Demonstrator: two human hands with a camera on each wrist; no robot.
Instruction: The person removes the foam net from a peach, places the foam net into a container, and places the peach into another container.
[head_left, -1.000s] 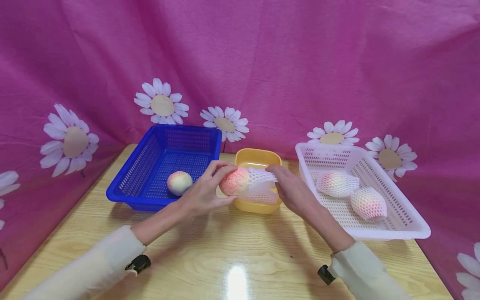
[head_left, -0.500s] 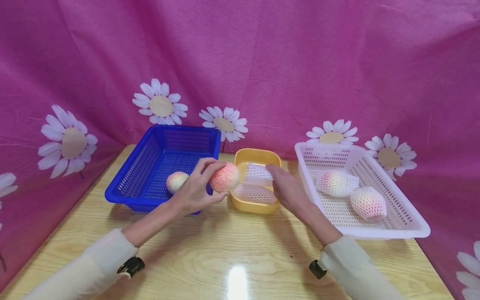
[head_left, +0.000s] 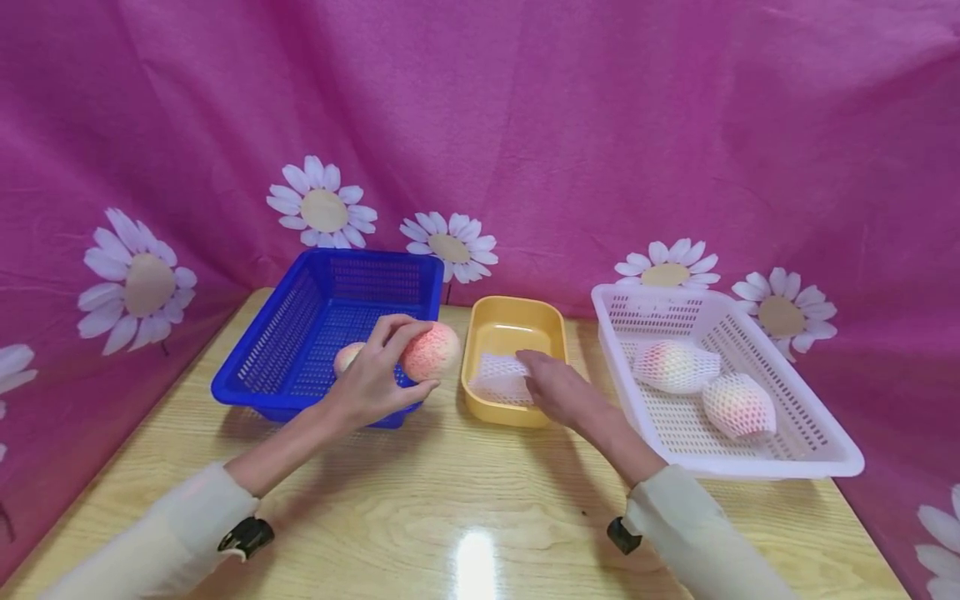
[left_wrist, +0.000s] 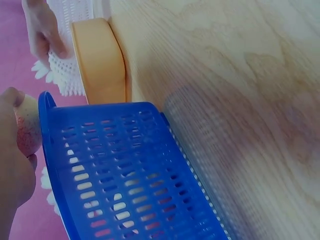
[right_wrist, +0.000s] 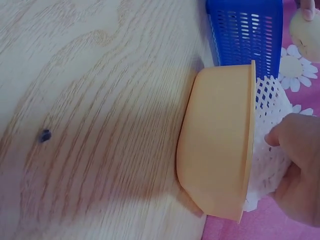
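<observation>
My left hand [head_left: 375, 375] grips a bare pink and cream peach [head_left: 432, 352] between thumb and fingers, at the right rim of the blue basket [head_left: 258, 350]. Inside that basket a second peach [head_left: 345, 358] is partly covered by the hand. My right hand [head_left: 561, 387] pinches a white foam net sleeve [head_left: 498, 371] over the yellow bin [head_left: 517, 310]. In the right wrist view the foam net [right_wrist: 270, 150] spreads above the bin's rim, with the thumb against it. In the left wrist view the held peach [left_wrist: 29, 125] appears beside the basket's edge.
A white basket [head_left: 750, 468] at the right holds two peaches [head_left: 738, 406] in foam nets. All three containers stand on a wooden table [head_left: 420, 508]. Behind hangs a magenta cloth [head_left: 555, 150] with daisies. A small dark speck [right_wrist: 45, 135] lies on the wood.
The peach came out of its foam net and moved left with my left hand toward the blue basket. My right hand, still holding the net, shifted slightly left and lower over the yellow bin.
</observation>
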